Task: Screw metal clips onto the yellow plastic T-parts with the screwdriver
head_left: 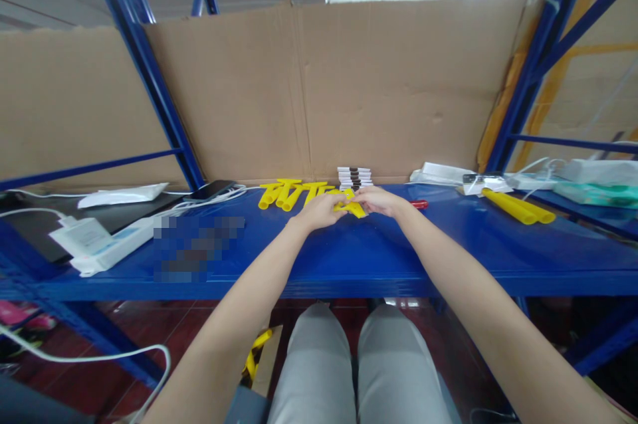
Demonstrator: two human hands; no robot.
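Both hands meet near the back of the blue table (359,258). My left hand (323,211) has its fingers closed on the left part of a yellow piece (355,209). On the other side, the fingers of my right hand (377,201) pinch at the same piece's right end; small details there are hidden by the fingers. Several yellow T-shaped pieces (288,195) lie just left of my left hand. Behind the hands stands a stack of small white items with dark bands (354,177). A red object (419,204) rests right beside my right hand.
At the left are a white power strip (122,244), cables and a dark phone (213,190). Two yellow tubes (518,206) lie at the right near white packets (443,173). Cardboard (399,92) closes the back between blue posts. An open box with yellow pieces (264,361) is below.
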